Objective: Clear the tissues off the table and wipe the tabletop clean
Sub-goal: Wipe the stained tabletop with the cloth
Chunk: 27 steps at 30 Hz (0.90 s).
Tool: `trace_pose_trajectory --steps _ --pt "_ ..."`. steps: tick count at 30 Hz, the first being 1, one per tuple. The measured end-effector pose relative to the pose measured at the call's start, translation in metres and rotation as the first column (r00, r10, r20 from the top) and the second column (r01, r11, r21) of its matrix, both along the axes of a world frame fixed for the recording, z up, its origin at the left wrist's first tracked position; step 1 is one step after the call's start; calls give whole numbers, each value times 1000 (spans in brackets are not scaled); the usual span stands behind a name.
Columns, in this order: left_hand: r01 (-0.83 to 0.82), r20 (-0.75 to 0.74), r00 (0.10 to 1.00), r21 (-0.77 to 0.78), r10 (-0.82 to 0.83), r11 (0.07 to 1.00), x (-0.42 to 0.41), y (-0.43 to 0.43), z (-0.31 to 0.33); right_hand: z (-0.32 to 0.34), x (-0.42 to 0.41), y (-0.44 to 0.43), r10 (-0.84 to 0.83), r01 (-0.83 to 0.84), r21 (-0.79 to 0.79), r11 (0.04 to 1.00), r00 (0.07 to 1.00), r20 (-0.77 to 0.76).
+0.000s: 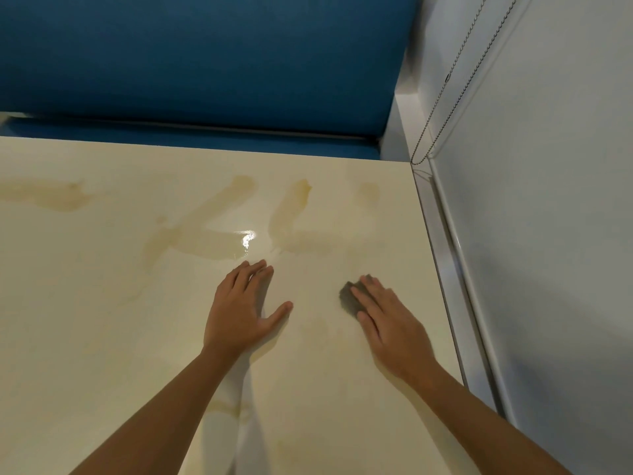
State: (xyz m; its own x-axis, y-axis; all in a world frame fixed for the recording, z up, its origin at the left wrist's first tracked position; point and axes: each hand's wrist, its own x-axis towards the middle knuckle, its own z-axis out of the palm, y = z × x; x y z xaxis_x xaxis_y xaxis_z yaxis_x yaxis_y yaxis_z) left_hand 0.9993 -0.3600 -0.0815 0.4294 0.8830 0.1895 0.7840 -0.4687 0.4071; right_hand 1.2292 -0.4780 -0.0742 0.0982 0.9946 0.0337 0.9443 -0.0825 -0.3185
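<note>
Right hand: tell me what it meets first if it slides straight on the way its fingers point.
The right hand, pressing a grey cloth, points up and left. It would likely first reach the yellowish smear on the table; nothing solid shows before it.

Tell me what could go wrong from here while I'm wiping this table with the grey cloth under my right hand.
1. The yellowish wet streaks lie beyond both hands, so short strokes with the grey cloth may smear rather than lift them.
2. The left hand presses flat on the glossy tabletop and might slip on wet film.
3. The right hand works near the wall-side edge, where liquid could get pushed into the gap by the white rail.
</note>
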Motion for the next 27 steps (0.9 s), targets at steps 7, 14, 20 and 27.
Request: trace_pose_trajectory --steps 7,14,20,27 --pt "-1 -4 1000 12 1 1000 2 -1 1 0 41 36 -429 428 50 902 903 12" --pt "2 3 1000 12 -2 1000 2 -1 0 -6 0 59 -264 264 15 964 963 49" --pt "-2 7 1000 14 2 1000 2 0 -1 -2 11 25 -73 73 11 997 997 -18" --pt "-4 2 1000 31 4 1000 2 0 -2 2 53 55 -375 378 41 925 925 -57"
